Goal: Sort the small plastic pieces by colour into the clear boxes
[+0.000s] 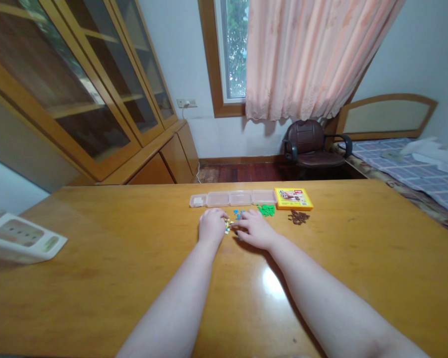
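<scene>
My left hand (pixel 211 225) and my right hand (pixel 256 228) rest close together on a wooden table (pixel 97 268), fingers curled over a small heap of tiny yellow, blue and white pieces (pixel 228 226). Whether either hand pinches a piece is too small to tell. Just beyond the fingers lie a few blue pieces (pixel 238 213) and a green pile (pixel 266 210). A clear compartment tray (pixel 232 199) lies behind them, and a brown pile (pixel 298 217) sits to the right.
A yellow box lid (pixel 293 198) lies beside the tray. A white carton (pixel 20 239) sits at the table's left edge. Past the table stand a glass-door cabinet (pixel 97 99), a brown office chair (pixel 310 144) and a bed (pixel 414 169).
</scene>
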`<control>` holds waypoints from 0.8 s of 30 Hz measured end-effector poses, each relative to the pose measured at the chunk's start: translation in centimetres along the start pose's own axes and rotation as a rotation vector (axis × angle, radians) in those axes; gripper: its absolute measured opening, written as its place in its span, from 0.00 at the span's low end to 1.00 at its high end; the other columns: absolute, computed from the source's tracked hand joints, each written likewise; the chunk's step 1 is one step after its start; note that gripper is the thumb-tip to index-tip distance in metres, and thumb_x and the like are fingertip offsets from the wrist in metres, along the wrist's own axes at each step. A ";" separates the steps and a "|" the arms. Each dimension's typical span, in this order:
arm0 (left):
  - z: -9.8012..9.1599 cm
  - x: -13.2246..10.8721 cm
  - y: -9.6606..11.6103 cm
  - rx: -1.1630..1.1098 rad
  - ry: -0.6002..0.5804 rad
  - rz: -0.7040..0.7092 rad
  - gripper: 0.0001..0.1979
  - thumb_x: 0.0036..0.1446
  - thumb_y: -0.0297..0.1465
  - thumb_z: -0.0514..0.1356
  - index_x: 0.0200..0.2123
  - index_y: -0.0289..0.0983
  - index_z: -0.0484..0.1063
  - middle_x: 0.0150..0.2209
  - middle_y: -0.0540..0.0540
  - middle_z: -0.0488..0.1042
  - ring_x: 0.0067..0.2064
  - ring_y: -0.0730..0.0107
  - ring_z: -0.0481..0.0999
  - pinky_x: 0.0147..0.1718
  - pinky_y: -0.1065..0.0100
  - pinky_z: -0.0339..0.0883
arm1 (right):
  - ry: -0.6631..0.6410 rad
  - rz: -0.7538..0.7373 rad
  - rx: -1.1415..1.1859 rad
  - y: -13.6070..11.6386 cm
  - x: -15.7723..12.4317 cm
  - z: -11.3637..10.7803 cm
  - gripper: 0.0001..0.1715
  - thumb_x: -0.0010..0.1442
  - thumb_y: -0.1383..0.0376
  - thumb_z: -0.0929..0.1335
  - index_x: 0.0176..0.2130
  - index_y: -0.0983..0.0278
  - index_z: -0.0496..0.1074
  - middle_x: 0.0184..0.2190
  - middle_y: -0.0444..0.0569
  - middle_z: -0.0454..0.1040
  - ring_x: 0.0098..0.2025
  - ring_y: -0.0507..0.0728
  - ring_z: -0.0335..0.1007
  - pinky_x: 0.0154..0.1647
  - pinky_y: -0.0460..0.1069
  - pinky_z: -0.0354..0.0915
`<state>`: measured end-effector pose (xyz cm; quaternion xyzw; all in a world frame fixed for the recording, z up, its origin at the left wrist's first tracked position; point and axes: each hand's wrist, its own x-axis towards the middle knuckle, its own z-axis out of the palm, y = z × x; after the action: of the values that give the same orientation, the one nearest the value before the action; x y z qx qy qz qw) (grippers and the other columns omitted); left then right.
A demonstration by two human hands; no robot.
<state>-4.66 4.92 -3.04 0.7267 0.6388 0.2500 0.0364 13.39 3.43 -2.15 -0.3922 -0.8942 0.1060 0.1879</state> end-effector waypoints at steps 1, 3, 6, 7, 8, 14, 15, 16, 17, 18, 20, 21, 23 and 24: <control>0.0 0.0 0.0 -0.014 0.009 -0.006 0.16 0.48 0.21 0.52 0.29 0.41 0.78 0.35 0.49 0.78 0.41 0.65 0.73 0.45 0.65 0.63 | -0.011 -0.006 -0.013 -0.4 0.0 0.0 0.15 0.59 0.59 0.65 0.46 0.55 0.74 0.38 0.49 0.70 0.41 0.57 0.59 0.45 0.53 0.52; -0.1 0.1 0.0 -0.036 0.017 -0.014 0.17 0.47 0.20 0.51 0.29 0.40 0.78 0.36 0.49 0.78 0.42 0.65 0.72 0.46 0.64 0.63 | -0.023 -0.019 -0.041 -1.1 -0.1 0.1 0.19 0.58 0.55 0.65 0.48 0.55 0.72 0.44 0.51 0.68 0.45 0.59 0.58 0.49 0.56 0.51; -0.1 0.1 0.0 -0.054 0.032 -0.022 0.17 0.47 0.20 0.50 0.30 0.40 0.78 0.36 0.48 0.78 0.41 0.64 0.72 0.46 0.64 0.64 | -0.038 -0.031 -0.074 -1.7 -0.1 0.5 0.27 0.57 0.49 0.65 0.53 0.54 0.68 0.55 0.53 0.62 0.54 0.64 0.54 0.57 0.62 0.43; -0.1 0.1 -0.1 -0.059 0.039 -0.022 0.17 0.47 0.21 0.50 0.30 0.40 0.78 0.35 0.48 0.78 0.41 0.64 0.72 0.46 0.64 0.64 | -0.047 -0.031 -0.080 -1.8 -0.1 0.7 0.29 0.57 0.48 0.64 0.55 0.54 0.67 0.59 0.53 0.59 0.56 0.65 0.52 0.59 0.64 0.39; -0.1 0.1 -0.1 -0.066 0.046 -0.020 0.17 0.47 0.21 0.50 0.31 0.40 0.77 0.36 0.48 0.78 0.41 0.64 0.72 0.46 0.64 0.64 | -0.058 -0.030 -0.083 -1.8 -0.1 0.8 0.30 0.57 0.47 0.64 0.56 0.54 0.65 0.61 0.53 0.56 0.58 0.66 0.49 0.60 0.65 0.36; -0.1 0.1 -0.3 -0.167 0.102 -0.038 0.18 0.46 0.20 0.49 0.31 0.39 0.77 0.37 0.47 0.77 0.42 0.65 0.72 0.47 0.63 0.65 | -0.112 -0.011 -0.085 -1.8 -0.1 1.4 0.34 0.58 0.44 0.62 0.59 0.54 0.62 0.64 0.54 0.51 0.63 0.68 0.44 0.61 0.67 0.33; -0.1 0.1 -0.3 -0.184 0.111 -0.042 0.18 0.46 0.20 0.49 0.31 0.39 0.77 0.37 0.47 0.77 0.42 0.65 0.72 0.47 0.63 0.65 | -0.116 -0.014 -0.085 -1.8 -0.1 1.4 0.34 0.58 0.44 0.61 0.59 0.54 0.62 0.64 0.55 0.51 0.63 0.68 0.43 0.61 0.67 0.33; -0.1 0.1 -0.3 -0.196 0.115 -0.045 0.18 0.46 0.19 0.49 0.31 0.39 0.77 0.37 0.47 0.77 0.42 0.64 0.72 0.48 0.63 0.65 | -0.120 -0.017 -0.085 -1.9 -0.1 1.5 0.35 0.58 0.44 0.61 0.59 0.54 0.61 0.64 0.54 0.50 0.64 0.69 0.42 0.61 0.67 0.32; -0.1 0.1 -0.3 -0.204 0.117 -0.047 0.18 0.46 0.19 0.49 0.31 0.39 0.76 0.37 0.47 0.77 0.43 0.64 0.72 0.48 0.63 0.65 | -0.124 -0.020 -0.082 -2.1 -0.1 1.5 0.35 0.58 0.44 0.61 0.60 0.54 0.61 0.65 0.54 0.50 0.64 0.69 0.41 0.61 0.68 0.32; -0.2 0.1 -0.3 -0.210 0.117 -0.048 0.18 0.46 0.20 0.49 0.31 0.39 0.76 0.37 0.47 0.77 0.43 0.65 0.72 0.48 0.63 0.65 | -0.128 -0.024 -0.077 -2.2 -0.1 1.5 0.35 0.58 0.44 0.61 0.60 0.53 0.60 0.65 0.54 0.49 0.64 0.70 0.40 0.61 0.68 0.31; -0.2 0.1 -0.3 -0.222 0.117 -0.052 0.18 0.46 0.20 0.49 0.31 0.39 0.76 0.37 0.47 0.77 0.43 0.65 0.72 0.48 0.63 0.65 | -0.140 -0.039 -0.060 -2.4 -0.1 1.4 0.34 0.58 0.43 0.61 0.60 0.52 0.60 0.65 0.53 0.49 0.65 0.70 0.37 0.61 0.69 0.30; -0.2 0.1 -0.4 -0.228 0.118 -0.056 0.18 0.47 0.20 0.49 0.30 0.39 0.76 0.38 0.47 0.77 0.43 0.65 0.72 0.49 0.63 0.65 | -0.149 -0.053 -0.048 -2.5 -0.2 1.3 0.34 0.58 0.43 0.61 0.60 0.51 0.61 0.65 0.52 0.48 0.65 0.71 0.36 0.61 0.70 0.30; -0.2 0.1 -0.5 -0.242 0.109 -0.059 0.17 0.47 0.20 0.49 0.31 0.38 0.76 0.38 0.47 0.76 0.43 0.65 0.72 0.48 0.63 0.65 | -0.164 -0.087 -0.019 -2.4 -0.2 1.1 0.31 0.57 0.44 0.62 0.57 0.49 0.63 0.66 0.50 0.48 0.65 0.71 0.36 0.60 0.70 0.31; -0.2 0.2 -0.6 -0.246 0.099 -0.060 0.17 0.47 0.20 0.48 0.31 0.38 0.76 0.37 0.47 0.76 0.43 0.65 0.72 0.47 0.63 0.65 | -0.168 -0.106 -0.004 -2.3 -0.2 1.0 0.29 0.57 0.44 0.63 0.56 0.48 0.65 0.65 0.48 0.49 0.65 0.71 0.36 0.61 0.70 0.31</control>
<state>-5.30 5.13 -3.01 0.6842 0.6256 0.3609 0.1014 11.59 1.73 -2.30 -0.3344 -0.9265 0.1268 0.1169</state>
